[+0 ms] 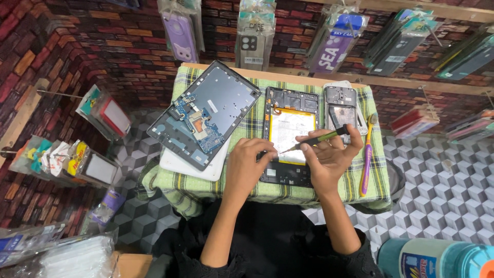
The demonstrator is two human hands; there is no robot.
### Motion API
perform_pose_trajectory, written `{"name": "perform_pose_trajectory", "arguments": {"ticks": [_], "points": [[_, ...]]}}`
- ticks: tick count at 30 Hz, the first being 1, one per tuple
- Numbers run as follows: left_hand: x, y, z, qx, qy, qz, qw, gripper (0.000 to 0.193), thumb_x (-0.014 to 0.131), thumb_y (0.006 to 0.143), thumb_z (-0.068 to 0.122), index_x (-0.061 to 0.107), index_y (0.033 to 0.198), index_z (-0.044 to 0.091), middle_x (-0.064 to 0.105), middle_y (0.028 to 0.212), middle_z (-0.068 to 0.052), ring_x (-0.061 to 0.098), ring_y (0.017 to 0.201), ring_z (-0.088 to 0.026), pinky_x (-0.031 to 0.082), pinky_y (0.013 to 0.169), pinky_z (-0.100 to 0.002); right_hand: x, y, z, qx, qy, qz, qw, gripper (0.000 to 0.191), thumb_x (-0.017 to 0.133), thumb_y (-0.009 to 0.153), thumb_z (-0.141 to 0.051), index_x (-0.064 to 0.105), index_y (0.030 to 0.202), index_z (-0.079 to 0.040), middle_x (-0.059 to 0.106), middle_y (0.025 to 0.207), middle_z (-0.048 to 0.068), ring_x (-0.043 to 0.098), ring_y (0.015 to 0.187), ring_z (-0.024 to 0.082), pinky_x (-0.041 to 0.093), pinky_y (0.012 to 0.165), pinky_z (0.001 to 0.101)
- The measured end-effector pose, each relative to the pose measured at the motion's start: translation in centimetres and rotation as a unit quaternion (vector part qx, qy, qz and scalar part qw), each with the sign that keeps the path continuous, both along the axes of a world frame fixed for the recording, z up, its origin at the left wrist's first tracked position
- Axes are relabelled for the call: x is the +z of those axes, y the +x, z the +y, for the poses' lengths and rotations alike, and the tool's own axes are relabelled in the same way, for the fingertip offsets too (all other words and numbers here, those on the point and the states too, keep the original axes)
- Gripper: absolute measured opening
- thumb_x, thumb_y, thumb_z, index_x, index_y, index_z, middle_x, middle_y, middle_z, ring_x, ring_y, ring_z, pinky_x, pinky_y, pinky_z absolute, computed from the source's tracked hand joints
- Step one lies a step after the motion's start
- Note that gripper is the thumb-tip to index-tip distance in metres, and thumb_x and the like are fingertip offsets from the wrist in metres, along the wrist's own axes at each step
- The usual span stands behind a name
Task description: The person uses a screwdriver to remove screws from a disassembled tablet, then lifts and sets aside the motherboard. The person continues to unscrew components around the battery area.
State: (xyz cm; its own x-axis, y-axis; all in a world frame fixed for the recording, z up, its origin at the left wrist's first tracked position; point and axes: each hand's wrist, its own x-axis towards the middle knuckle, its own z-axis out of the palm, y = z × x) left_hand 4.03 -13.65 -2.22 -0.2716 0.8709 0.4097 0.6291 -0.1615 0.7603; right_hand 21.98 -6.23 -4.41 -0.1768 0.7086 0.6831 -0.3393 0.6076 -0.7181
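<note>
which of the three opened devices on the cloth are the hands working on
The middle one, with the pale battery: the left hand rests on it and the right hand points a screwdriver at it. The tilted tablet frame and small phone lie untouched.

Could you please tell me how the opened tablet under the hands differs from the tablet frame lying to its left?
The opened tablet lies straight and shows a white battery; the tablet frame lies tilted, resting on a white slab, and shows a bare grey plate with a blue circuit board. The left hand and right hand, which holds a screwdriver, touch only the opened tablet. Both sit opened on the checked cloth.
</note>
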Motion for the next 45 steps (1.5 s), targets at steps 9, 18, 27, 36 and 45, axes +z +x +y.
{"name": "perform_pose_trajectory", "arguments": {"ticks": [9, 18, 27, 36, 45], "points": [[2.3, -2.1, 0.2, 0.124, 0.022, -0.023, 0.992, 0.011, 0.074, 0.091, 0.02, 0.079, 0.1, 0.015, 0.076, 0.11, -0.001, 0.074, 0.094, -0.019, 0.058, 0.086, -0.034, 0.4, -0.7, 0.4, -0.071, -0.057, 0.019, 0.996, 0.088, 0.065, 0.095, 0.018, 0.015, 0.159, -0.016, 0.06, 0.125, 0.018, 0.071, 0.109, 0.03, 0.06, 0.094, 0.0387], [5.2, -7.2, 2.9, 0.209, 0.009, 0.19, 0.959, 0.012, 0.08, 0.074, 0.014, 0.084, 0.084, 0.017, 0.063, 0.136, -0.011, 0.049, 0.131, -0.035, 0.056, 0.088, -0.045, 0.3, -1.2, 0.4, -0.068, -0.054, 0.024, 0.996, 0.086, 0.064, 0.096, 0.018, 0.016, 0.157, -0.017, 0.06, 0.125, 0.017, 0.072, 0.108, 0.03, 0.061, 0.096, 0.0385], [0.6, -1.3, -0.9, 0.095, 0.075, 0.081, 0.989, 0.013, 0.076, 0.091, 0.025, 0.08, 0.099, 0.016, 0.075, 0.112, 0.001, 0.068, 0.112, -0.022, 0.056, 0.092, -0.038, 0.4, -1.1, 0.4, -0.072, -0.051, 0.051, 0.995, 0.084, 0.065, 0.096, 0.017, 0.019, 0.157, -0.018, 0.06, 0.126, 0.017, 0.071, 0.108, 0.029, 0.061, 0.099, 0.0415], [1.0, -1.2, -1.0, -0.102, -0.016, 0.1, 0.99, 0.025, 0.081, 0.078, 0.029, 0.081, 0.1, 0.017, 0.072, 0.12, 0.006, 0.061, 0.115, -0.02, 0.053, 0.089, -0.036, -0.5, 0.4, -0.3, -0.008, 0.001, 0.085, 0.996, 0.089, 0.069, 0.093, 0.017, 0.023, 0.159, -0.023, 0.061, 0.112, 0.015, 0.069, 0.1, 0.026, 0.065, 0.09, 0.0463], [1.1, -1.1, -0.8, -0.087, -0.072, 0.062, 0.992, 0.024, 0.082, 0.076, 0.031, 0.082, 0.097, 0.019, 0.072, 0.121, 0.011, 0.062, 0.113, -0.016, 0.055, 0.085, -0.033, 0.1, 2.8, -4.0, -0.052, 0.056, -0.049, 0.996, 0.085, 0.067, 0.091, 0.02, 0.025, 0.152, -0.022, 0.063, 0.112, 0.019, 0.072, 0.095, 0.03, 0.065, 0.084, 0.041]]}}
